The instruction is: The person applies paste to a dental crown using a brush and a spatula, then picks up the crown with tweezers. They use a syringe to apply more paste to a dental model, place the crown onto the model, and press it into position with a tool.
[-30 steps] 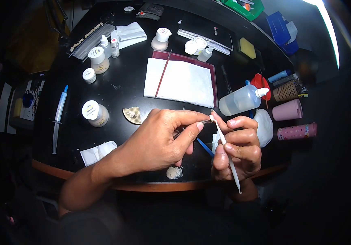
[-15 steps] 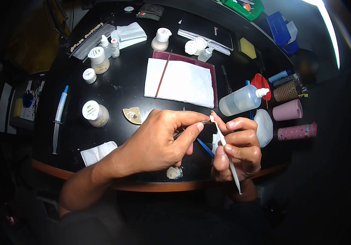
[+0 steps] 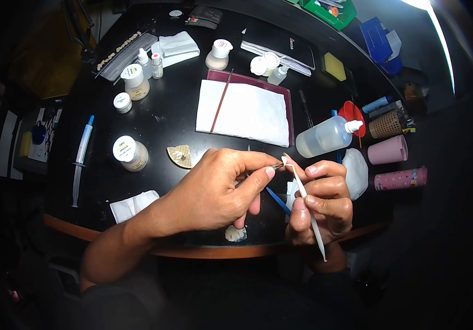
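Observation:
My left hand (image 3: 220,190) pinches a thin dark metal tool, mostly hidden by the fingers, with a small white tooth-shaped piece (image 3: 285,160) at its tip. My right hand (image 3: 324,203) is closed on a slender white instrument (image 3: 313,225), held slanting, its bent upper tip close to the white piece; whether they touch is too small to tell. Behind my left wrist lies a round-edged gridded piece (image 3: 180,155). A white paste patch (image 3: 236,234) sits below my left hand, and a blue tool (image 3: 278,200) lies between the hands.
A folded white cloth (image 3: 247,110) with a brown brush (image 3: 222,99) lies beyond my hands. A clear bottle (image 3: 324,137) leans by a red cup (image 3: 350,114) at the right. Jars (image 3: 131,154) and a syringe (image 3: 82,159) are at the left, a pink cup (image 3: 387,150) far right.
The bent tip of the white instrument has shifted slightly right and down from the small white piece. The camera view has moved very slightly; both hands keep their grips.

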### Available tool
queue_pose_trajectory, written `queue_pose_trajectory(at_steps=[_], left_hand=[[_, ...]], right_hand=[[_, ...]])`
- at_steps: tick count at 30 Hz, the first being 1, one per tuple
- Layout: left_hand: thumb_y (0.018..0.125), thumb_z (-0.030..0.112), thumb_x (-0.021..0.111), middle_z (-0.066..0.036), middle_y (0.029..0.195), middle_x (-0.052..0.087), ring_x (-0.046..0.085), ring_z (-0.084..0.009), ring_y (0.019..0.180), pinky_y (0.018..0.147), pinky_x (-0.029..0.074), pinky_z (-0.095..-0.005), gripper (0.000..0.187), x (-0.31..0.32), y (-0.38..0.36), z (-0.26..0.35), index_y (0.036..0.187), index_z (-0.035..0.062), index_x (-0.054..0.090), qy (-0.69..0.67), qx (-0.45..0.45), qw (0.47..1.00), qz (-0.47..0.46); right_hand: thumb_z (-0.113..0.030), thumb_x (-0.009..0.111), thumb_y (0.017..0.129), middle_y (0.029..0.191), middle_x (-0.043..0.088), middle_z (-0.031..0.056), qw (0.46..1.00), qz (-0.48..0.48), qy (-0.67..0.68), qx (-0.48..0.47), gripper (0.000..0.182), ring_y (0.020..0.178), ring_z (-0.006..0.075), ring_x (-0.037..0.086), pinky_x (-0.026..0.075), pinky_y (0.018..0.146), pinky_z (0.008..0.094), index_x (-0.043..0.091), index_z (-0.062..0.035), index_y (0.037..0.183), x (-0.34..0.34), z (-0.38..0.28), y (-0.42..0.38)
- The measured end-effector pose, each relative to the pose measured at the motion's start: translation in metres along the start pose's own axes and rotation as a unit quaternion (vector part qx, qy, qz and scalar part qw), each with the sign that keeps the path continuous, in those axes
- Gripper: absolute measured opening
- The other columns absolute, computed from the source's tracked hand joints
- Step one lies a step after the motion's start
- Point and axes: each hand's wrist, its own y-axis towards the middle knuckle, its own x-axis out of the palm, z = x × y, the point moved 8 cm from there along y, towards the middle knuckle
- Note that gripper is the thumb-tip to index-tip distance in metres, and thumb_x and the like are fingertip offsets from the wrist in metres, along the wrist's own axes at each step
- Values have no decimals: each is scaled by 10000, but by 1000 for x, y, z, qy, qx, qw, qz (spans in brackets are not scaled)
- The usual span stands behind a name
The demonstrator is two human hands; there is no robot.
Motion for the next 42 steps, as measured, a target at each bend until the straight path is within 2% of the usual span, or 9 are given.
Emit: queue_pose_trajectory(at_steps=[8,26,42], left_hand=[[1138,218,516,-58,682,669,608,-89,475,442,466,-222,359,1,1,-3,1368,-14,666,-8,-15,1000,-21],[1128,189,526,-52,686,672,601,-84,475,442,463,-220,356,1,1,-1,1386,-18,656,-1,-10,1000,-14],[1128,183,520,-44,691,672,601,-79,479,443,459,-216,348,1,0,0,1381,-8,664,4,-7,1000,-14]], right_hand=[[82,693,845,926,609,118,1000,-8,-21,-6,209,1044,281,626,708,873,478,587,-13,998,3,1,1],[106,699,804,921,610,113,998,-34,-50,2,235,1040,295,632,706,878,493,588,-22,968,3,-6,5],[97,708,815,908,614,118,999,-13,-40,-5,224,1033,296,638,709,869,487,590,-18,966,3,-2,3]])
